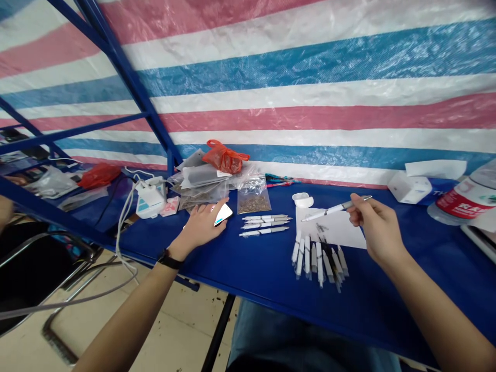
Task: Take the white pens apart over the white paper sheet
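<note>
My right hand (375, 223) pinches a white and grey pen (333, 208) by its grey end, held level above a white sheet of paper (341, 230) on the blue table (271, 268). My left hand (202, 225) lies flat with fingers stretched out, touching a white phone (223, 214). Three finished pens (264, 224) lie side by side between my hands. Several pen parts (318, 258) are lined up in a row below the paper, with small springs on the sheet.
A clear bag of small brown parts (253, 198), grey bags (201, 181) and an orange bag (225, 157) sit at the back. A white charger (149, 200) with cables lies left. A tissue pack (409, 187) and water bottle (465, 201) stand right. Blue frame bars (127, 77) rise left.
</note>
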A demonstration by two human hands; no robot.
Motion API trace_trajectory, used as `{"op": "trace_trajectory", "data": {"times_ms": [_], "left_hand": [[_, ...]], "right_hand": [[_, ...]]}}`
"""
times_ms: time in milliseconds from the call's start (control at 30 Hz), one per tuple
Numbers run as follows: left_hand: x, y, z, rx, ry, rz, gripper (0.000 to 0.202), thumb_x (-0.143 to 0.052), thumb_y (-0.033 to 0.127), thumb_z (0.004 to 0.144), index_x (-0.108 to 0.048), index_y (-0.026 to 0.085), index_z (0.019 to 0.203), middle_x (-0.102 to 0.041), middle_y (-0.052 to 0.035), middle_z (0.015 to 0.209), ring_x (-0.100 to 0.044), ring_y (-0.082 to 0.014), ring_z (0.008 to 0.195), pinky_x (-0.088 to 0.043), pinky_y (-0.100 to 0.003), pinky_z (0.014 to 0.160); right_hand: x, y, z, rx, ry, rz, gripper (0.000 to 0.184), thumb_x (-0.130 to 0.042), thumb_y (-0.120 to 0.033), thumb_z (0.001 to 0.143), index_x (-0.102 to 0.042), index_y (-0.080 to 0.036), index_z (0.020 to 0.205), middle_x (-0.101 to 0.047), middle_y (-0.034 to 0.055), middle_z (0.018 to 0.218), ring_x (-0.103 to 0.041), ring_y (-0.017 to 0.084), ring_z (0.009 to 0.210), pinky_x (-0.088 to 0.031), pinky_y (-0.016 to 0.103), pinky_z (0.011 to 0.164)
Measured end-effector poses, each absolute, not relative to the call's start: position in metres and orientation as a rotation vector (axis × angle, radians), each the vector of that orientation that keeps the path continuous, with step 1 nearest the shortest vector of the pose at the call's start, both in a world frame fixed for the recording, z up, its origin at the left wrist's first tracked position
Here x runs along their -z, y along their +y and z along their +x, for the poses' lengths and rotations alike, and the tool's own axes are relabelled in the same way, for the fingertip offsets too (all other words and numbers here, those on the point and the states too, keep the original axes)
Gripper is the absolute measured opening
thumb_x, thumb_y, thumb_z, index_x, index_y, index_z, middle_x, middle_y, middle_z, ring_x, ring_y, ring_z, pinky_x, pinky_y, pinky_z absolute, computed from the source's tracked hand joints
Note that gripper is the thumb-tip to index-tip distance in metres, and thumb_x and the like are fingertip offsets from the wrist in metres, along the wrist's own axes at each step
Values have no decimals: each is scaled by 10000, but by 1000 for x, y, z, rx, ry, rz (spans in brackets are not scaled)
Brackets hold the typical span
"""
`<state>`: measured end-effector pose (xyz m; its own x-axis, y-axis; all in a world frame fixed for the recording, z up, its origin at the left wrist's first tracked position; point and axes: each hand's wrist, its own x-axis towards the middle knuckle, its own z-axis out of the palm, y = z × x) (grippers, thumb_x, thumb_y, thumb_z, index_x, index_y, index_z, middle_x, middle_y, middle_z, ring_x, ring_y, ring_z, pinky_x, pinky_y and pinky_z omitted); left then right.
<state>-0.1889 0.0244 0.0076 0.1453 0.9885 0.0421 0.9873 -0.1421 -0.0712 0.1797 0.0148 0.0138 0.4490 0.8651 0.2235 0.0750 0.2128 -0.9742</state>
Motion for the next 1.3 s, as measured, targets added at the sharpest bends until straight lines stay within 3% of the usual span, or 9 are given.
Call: {"op": "trace_trajectory", "data": {"times_ms": [167,267,400,533,700,867,1067,1200,1300], "left_hand": [[-13,12,-167,448,-1782,-2334,473,-505,320,957,-530,183,1409,-635,-165,1347,-578,-356,1252,-408,-564,1092],[-23,-2,-116,938,-1416,-2387,365,-413,335,1026,-570,167,1309,-670,-131,1229,-611,-273,1147,-501,-425,987],[-32,-6,-39,729,-1158,-2511,332,-427,362,1038,-576,170,1265,-659,-115,1104,-648,-271,967,-540,-375,785],[-26,7,-5,515,-1313,-2623,318,-300,320,1088,-591,193,1096,-629,-93,994,-647,-184,705,-393,-242,509],[-9,16,-11,670,-1371,-2909,261,-302,317,1091,-531,203,1040,-587,3,723,-606,-177,594,-318,-262,524],[-2,23,-20,955,-1392,-3148,250,-388,400,1063,-492,229,913,-351,89,509,-458,-145,450,-240,-257,509],[0,26,-19,996,-1269,-3060,307,-358,369,1064,-558,214,890,-568,13,702,-572,-164,610,-319,-258,565],[1,25,-18,934,-1292,-3001,295,-337,329,1071,-595,219,1164,-677,-48,920,-654,-191,762,-401,-263,617],[0,24,-19,893,-1297,-3001,303,-347,337,1076,-582,220,1227,-688,-42,908,-645,-177,709,-382,-258,592]], "right_hand": [[-14,14,174,-738,-983,-1214,578,-836,-742,536,-605,-214,497,-458,-38,453,-409,102,470,-342,294,496],[-12,9,163,-799,-1062,-1194,592,-824,-759,550,-616,-207,501,-481,-27,464,-422,105,467,-353,295,488],[-6,4,150,-889,-1137,-1147,577,-792,-754,626,-628,-207,543,-523,-15,512,-448,116,481,-367,295,489],[-4,5,151,-880,-1162,-1097,571,-761,-733,698,-570,-216,549,-517,-22,558,-450,114,504,-383,293,520],[-5,6,155,-874,-1313,-1010,525,-713,-669,789,-528,-229,568,-485,-32,572,-447,125,531,-410,299,560],[-5,6,157,-941,-1295,-1041,256,-783,-473,734,-700,-230,734,-606,-13,686,-499,135,590,-446,310,608],[-10,5,162,-955,-1189,-1030,246,-857,-429,661,-720,-243,748,-669,-11,717,-561,151,655,-498,322,676],[-12,2,163,-1033,-1161,-993,328,-873,-371,652,-739,-293,940,-753,10,922,-667,199,870,-540,372,844],[-8,4,164,-988,-1177,-1035,269,-855,-390,688,-736,-282,904,-731,5,875,-670,193,846,-547,376,836]]}}
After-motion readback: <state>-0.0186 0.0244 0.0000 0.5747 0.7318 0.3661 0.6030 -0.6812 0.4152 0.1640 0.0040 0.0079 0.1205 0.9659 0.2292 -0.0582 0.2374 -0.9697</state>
